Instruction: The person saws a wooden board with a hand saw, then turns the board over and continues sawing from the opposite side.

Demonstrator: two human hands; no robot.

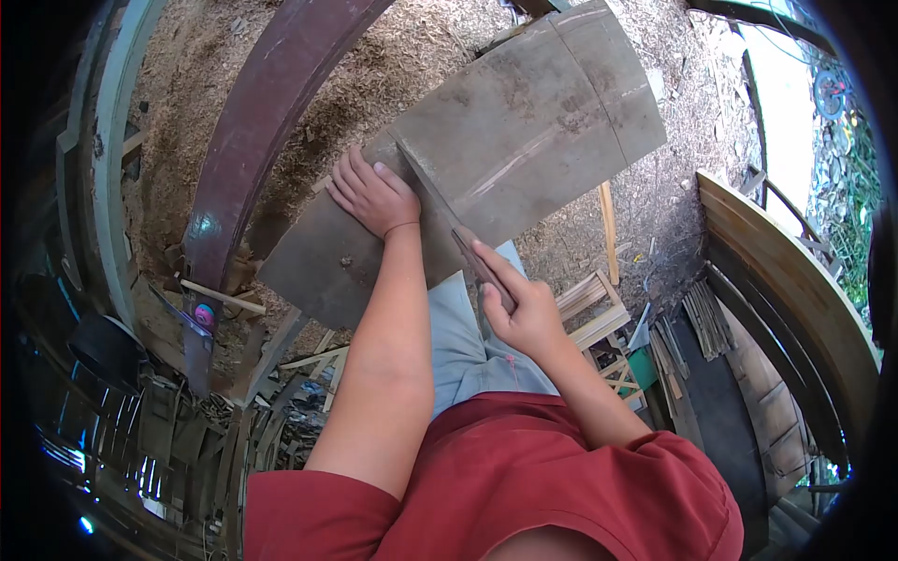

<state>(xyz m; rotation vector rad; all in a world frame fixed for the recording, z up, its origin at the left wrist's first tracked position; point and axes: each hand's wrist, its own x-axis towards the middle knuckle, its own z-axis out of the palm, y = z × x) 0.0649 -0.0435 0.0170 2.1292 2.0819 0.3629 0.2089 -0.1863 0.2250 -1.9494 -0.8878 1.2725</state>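
Now, knife [435, 196] against grey board [533, 122]

Two hands: left hand [374, 196] flat on the one board [533, 112], right hand [524, 313] closed round the one knife [440, 201] in the grip. One other blade [196, 346] lies well left of the grip. One curved beam [271, 112] stands left of it. One pale stick [608, 229] just right. One green tub [643, 366] below right
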